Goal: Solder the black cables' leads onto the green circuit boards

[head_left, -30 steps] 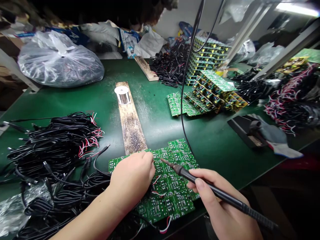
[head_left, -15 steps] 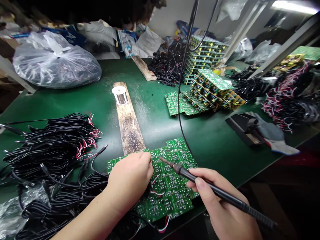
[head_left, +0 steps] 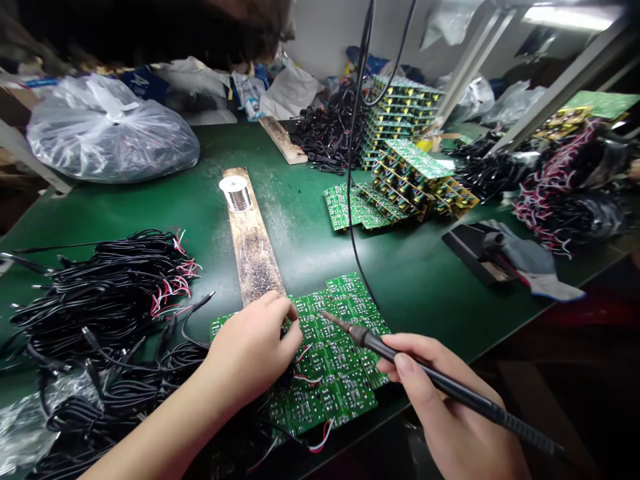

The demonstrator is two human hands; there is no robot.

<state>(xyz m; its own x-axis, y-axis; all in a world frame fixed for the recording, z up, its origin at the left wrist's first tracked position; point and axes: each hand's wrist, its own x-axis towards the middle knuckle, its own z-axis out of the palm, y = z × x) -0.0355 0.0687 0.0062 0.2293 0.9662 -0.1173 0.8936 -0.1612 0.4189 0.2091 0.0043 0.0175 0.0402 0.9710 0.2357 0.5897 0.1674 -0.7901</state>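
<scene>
A panel of green circuit boards [head_left: 345, 373] lies at the near edge of the green table [head_left: 425, 280]. My left hand [head_left: 255, 347] rests on the panel's left part, fingers pinched together at its top edge; what they pinch is too small to make out. My right hand [head_left: 450, 413] grips a black soldering iron [head_left: 435, 380] like a pen, its tip hovering just over the boards, a little right of my left fingertips. Red and white wire ends [head_left: 320, 440] stick out from under the panel.
A wooden strip [head_left: 253, 247] carries a solder spool [head_left: 236, 193] and solder splatter. Black cable bundles [head_left: 105, 300] lie left. Stacked circuit boards [head_left: 410, 167] stand at the back right, an iron stand with a cloth [head_left: 500, 257] right, a plastic bag [head_left: 110, 140] far left.
My left hand has shifted slightly up and left along the panel's top edge. The iron tip has drawn a little away from my left fingers. The camera has tilted slightly.
</scene>
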